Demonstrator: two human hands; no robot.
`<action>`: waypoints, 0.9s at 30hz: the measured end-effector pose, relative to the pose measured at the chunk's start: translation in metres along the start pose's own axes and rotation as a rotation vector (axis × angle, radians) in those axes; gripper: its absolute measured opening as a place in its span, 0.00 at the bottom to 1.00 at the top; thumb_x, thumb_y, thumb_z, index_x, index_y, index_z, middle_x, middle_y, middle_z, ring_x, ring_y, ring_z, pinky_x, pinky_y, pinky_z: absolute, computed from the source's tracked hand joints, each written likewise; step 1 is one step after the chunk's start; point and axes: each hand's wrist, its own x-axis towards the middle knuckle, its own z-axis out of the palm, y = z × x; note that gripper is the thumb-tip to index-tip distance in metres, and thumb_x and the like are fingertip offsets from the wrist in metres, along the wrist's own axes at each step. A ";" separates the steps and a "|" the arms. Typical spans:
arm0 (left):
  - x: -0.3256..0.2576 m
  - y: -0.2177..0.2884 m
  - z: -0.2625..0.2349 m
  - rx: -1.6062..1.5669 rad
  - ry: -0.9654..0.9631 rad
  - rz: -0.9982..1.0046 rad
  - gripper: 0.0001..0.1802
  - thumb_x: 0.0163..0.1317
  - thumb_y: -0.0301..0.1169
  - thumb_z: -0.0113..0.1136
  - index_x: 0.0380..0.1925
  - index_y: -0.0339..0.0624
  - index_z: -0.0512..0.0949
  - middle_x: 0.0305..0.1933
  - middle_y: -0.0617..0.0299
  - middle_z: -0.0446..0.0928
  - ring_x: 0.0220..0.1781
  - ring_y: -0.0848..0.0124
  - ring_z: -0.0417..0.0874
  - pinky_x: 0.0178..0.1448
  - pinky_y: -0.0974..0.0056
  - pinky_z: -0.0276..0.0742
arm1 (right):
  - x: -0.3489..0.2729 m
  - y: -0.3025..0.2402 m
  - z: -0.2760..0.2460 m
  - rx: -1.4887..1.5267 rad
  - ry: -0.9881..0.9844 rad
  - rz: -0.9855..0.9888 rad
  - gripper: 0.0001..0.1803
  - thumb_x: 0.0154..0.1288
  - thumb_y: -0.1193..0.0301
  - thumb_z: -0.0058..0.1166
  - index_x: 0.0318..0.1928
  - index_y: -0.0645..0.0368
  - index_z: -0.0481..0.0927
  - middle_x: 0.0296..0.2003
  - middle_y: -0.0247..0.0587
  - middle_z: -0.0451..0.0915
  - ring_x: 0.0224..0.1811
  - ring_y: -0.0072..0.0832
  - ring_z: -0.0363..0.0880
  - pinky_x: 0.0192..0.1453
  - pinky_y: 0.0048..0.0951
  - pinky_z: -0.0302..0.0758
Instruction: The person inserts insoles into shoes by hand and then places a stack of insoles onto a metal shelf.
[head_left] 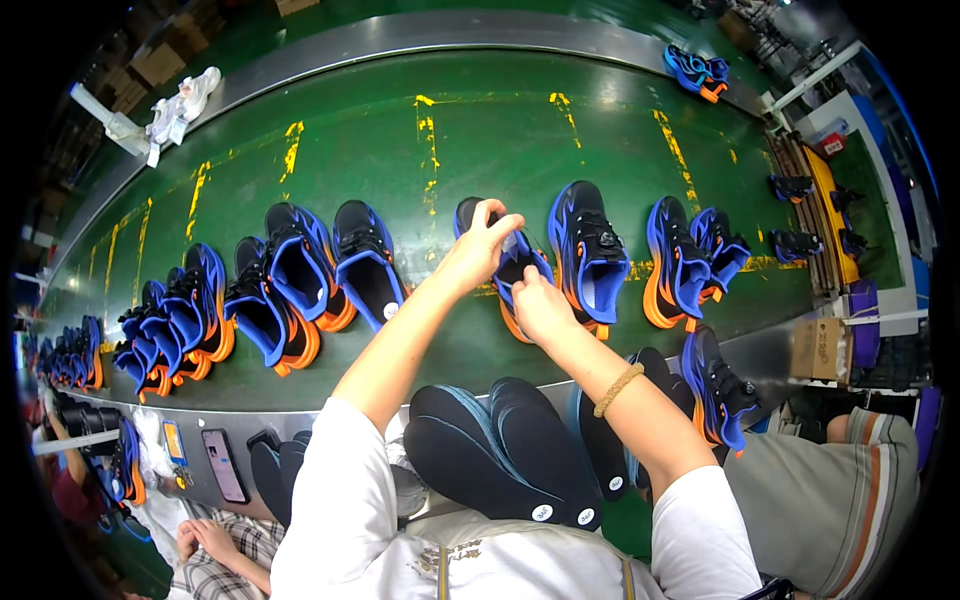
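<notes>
Left hand [488,243] curled over a shoe [513,262] on the green belt [500,140], right hand [540,302] half-curled at its collar; whether either gripped it, I could not tell.

Left hand [486,245]: fingers curved, forearm [410,330] behind them — right hand [543,306]: fingers bent, positioned rightward of the left fingers.

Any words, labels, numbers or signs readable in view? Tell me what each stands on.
I'm not quoting printed text, only locating it.
Round white stickers on black insoles: small dark print.
White shirt front: dark lettering, blurred.
Cardboard box, right: dark print, too small to read reliably.
Smartphone screen: too small to read.
Small red item, upper right: pale marks, unreadable.
</notes>
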 end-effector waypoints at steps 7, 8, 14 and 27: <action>0.002 -0.001 -0.009 -0.005 -0.211 0.028 0.10 0.53 0.23 0.52 0.36 0.42 0.76 0.50 0.51 0.67 0.46 0.54 0.74 0.49 0.60 0.72 | -0.014 0.000 -0.048 -0.144 -0.169 0.012 0.18 0.51 0.61 0.52 0.32 0.66 0.78 0.37 0.56 0.74 0.39 0.44 0.76 0.45 0.36 0.73; 0.003 -0.002 -0.008 -0.014 -0.226 0.027 0.09 0.52 0.24 0.54 0.36 0.41 0.76 0.48 0.51 0.68 0.46 0.54 0.74 0.49 0.60 0.72 | -0.008 0.003 -0.052 -0.103 -0.383 -0.016 0.18 0.51 0.61 0.52 0.31 0.66 0.79 0.34 0.56 0.76 0.39 0.44 0.77 0.44 0.37 0.73; 0.007 -0.006 -0.004 -0.079 -0.195 -0.005 0.08 0.51 0.28 0.58 0.32 0.38 0.78 0.41 0.50 0.73 0.44 0.55 0.76 0.48 0.60 0.72 | 0.004 0.014 -0.025 -0.151 -0.316 -0.106 0.09 0.49 0.74 0.49 0.28 0.67 0.80 0.34 0.56 0.76 0.37 0.45 0.78 0.42 0.37 0.76; -0.001 -0.006 0.005 -0.028 -0.091 -0.044 0.08 0.52 0.27 0.56 0.33 0.38 0.78 0.45 0.48 0.73 0.46 0.53 0.75 0.50 0.60 0.72 | 0.039 0.025 -0.002 -0.228 -0.357 -0.252 0.13 0.57 0.71 0.41 0.35 0.66 0.76 0.36 0.50 0.75 0.40 0.42 0.76 0.45 0.37 0.74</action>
